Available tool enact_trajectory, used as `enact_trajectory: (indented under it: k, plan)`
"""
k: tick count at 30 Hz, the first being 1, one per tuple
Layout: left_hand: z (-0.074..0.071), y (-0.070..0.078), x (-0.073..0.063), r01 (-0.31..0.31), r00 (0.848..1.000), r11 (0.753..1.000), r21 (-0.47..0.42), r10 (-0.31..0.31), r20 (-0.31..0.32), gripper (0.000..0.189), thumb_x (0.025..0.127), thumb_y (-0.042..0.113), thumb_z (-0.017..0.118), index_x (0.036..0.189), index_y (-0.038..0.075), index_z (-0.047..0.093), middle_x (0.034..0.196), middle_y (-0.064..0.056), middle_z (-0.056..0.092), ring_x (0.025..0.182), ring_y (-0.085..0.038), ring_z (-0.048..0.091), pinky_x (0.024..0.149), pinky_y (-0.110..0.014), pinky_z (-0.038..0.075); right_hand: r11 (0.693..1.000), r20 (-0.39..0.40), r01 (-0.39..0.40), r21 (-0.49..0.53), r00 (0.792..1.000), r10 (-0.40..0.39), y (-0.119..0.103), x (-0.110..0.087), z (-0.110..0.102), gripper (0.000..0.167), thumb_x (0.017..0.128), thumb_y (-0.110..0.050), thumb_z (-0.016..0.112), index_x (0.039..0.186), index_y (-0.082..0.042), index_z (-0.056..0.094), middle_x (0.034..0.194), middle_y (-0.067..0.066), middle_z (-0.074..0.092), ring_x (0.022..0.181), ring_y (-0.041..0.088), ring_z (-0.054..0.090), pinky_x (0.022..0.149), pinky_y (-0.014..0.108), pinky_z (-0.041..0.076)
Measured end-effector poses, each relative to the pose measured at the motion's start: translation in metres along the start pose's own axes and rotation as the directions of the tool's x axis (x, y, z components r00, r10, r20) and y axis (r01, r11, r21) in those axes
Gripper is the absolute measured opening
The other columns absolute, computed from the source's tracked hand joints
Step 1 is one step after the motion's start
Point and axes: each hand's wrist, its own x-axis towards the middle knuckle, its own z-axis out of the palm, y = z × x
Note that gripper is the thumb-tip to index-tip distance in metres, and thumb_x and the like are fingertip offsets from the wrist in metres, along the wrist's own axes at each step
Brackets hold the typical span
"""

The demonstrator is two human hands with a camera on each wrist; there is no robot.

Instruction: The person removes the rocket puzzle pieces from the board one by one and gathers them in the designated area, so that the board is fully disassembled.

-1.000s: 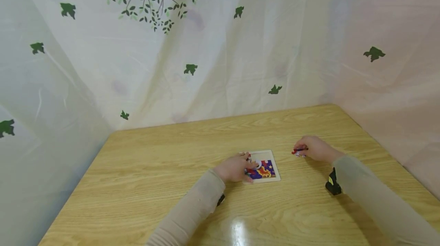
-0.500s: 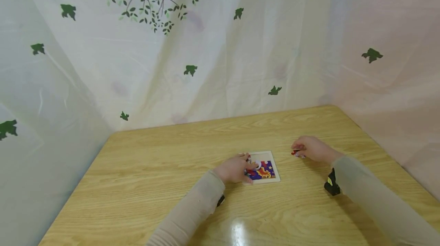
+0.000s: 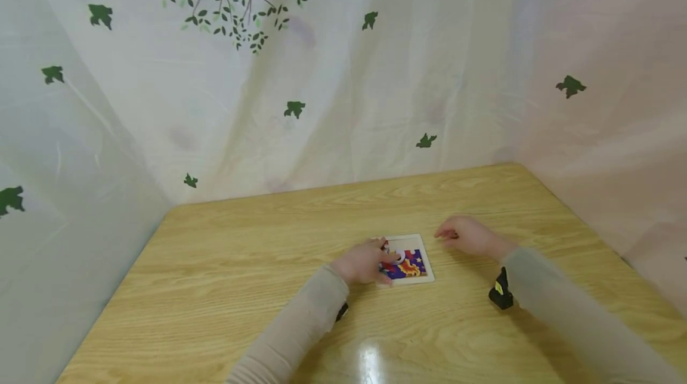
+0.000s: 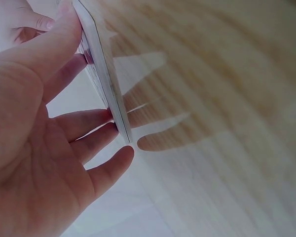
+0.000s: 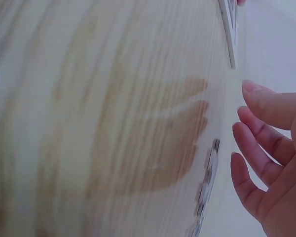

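Leaf-printed sheeting (image 3: pixel 343 74), perhaps plastic, hangs behind a glossy wood-grain table (image 3: pixel 241 241).

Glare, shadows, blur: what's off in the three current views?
Head: white glare on the tabletop near the bottom edge, soft shadow beneath the right sleeve. Left wrist: tabletop soft, dark finger-like shapes beside the left hand, reflection or shadow, can't tell. Right wrist: bright spot at the left edge, tabletop blurred, pale haze around the right hand.

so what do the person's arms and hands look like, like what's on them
Both arms wear long, plain, pale beige sleeves, the left sleeve and right sleeve reaching the wrist. The left hand and right hand are bare, without gloves. A small black device with a yellow patch sits at the right wrist; another black device shows partly at the left.
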Motion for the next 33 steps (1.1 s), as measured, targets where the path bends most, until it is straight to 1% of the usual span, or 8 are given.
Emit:
enact_trajectory:
  k: [7,9,14,16,18,22,28,33]
  plan:
    - [0.000,-0.001,0.000,-0.008,1.000,1.000,-0.009,0.008,-0.006,0.059,0.082,0.044,0.068,0.137,0.033,0.049,0.152,-0.014,0.032,0.139,-0.031,0.032,0.114,-0.038,0.028,0.999,0.006,0.033,0.036,0.999,-0.033,-0.012,0.008,0.011,0.014,0.086,-0.007,0.067,0.100,-0.003,0.070,0.092,0.005,0.066,0.086,0.020,0.062,0.078,0.039,0.053]
    - [0.000,-0.001,0.000,-0.011,1.000,1.000,-0.008,0.011,-0.006,0.059,0.082,0.045,0.068,0.137,0.033,0.049,0.152,-0.014,0.032,0.139,-0.031,0.033,0.114,-0.039,0.028,0.998,0.016,0.034,0.052,0.999,-0.035,-0.017,0.011,0.013,0.015,0.086,-0.007,0.067,0.100,-0.003,0.070,0.093,0.005,0.066,0.087,0.021,0.062,0.079,0.039,0.053]
    - [0.000,-0.004,0.001,-0.023,1.000,1.000,0.002,0.023,-0.014,0.059,0.083,0.045,0.068,0.138,0.032,0.050,0.152,-0.015,0.032,0.138,-0.031,0.034,0.113,-0.041,0.030,0.995,0.059,0.004,0.097,0.998,-0.009,-0.025,0.017,0.018,0.015,0.087,-0.008,0.066,0.102,-0.005,0.069,0.095,0.004,0.065,0.090,0.020,0.061,0.082,0.041,0.051]
    - [0.000,-0.005,0.001,-0.035,0.999,0.999,0.011,0.035,-0.017,0.059,0.083,0.045,0.068,0.138,0.031,0.050,0.151,-0.016,0.033,0.138,-0.032,0.035,0.112,-0.041,0.030,0.995,0.069,0.002,0.095,0.998,-0.009,-0.026,0.020,0.020,0.015,0.087,-0.008,0.066,0.101,-0.006,0.069,0.095,0.003,0.064,0.090,0.019,0.060,0.082,0.039,0.051]
    - [-0.001,-0.006,0.001,-0.049,0.999,0.998,0.029,0.049,-0.015,0.060,0.083,0.046,0.068,0.138,0.031,0.050,0.151,-0.017,0.034,0.137,-0.031,0.036,0.112,-0.039,0.031,0.995,0.073,0.025,0.096,0.997,-0.032,-0.026,0.022,0.022,0.014,0.087,-0.007,0.066,0.101,-0.005,0.070,0.094,0.004,0.064,0.088,0.018,0.060,0.081,0.038,0.051]
    - [-0.004,-0.009,-0.002,-0.064,0.998,0.997,0.041,0.064,0.001,0.061,0.083,0.047,0.067,0.139,0.031,0.048,0.152,-0.017,0.032,0.138,-0.030,0.035,0.113,-0.036,0.030,0.994,0.083,0.035,0.099,0.996,-0.043,-0.026,0.024,0.025,0.014,0.086,-0.005,0.067,0.100,-0.005,0.070,0.092,0.003,0.063,0.087,0.016,0.059,0.080,0.036,0.051]
    - [-0.003,-0.018,-0.010,-0.059,0.998,0.998,0.004,0.058,0.020,0.063,0.084,0.048,0.066,0.141,0.033,0.044,0.154,-0.017,0.027,0.139,-0.031,0.032,0.113,-0.039,0.029,0.996,0.081,0.030,0.080,0.996,-0.037,-0.025,0.024,0.026,0.014,0.085,-0.006,0.068,0.099,-0.006,0.070,0.089,0.001,0.062,0.083,0.013,0.057,0.077,0.032,0.050]
    - [-0.001,-0.027,-0.016,-0.083,0.996,0.996,0.032,0.082,0.020,0.062,0.086,0.048,0.063,0.142,0.032,0.042,0.153,-0.018,0.027,0.139,-0.032,0.033,0.113,-0.040,0.029,0.997,0.081,0.010,0.073,0.997,-0.016,-0.028,0.023,0.026,0.015,0.085,-0.007,0.068,0.100,-0.006,0.070,0.089,0.001,0.061,0.084,0.014,0.056,0.077,0.032,0.049]
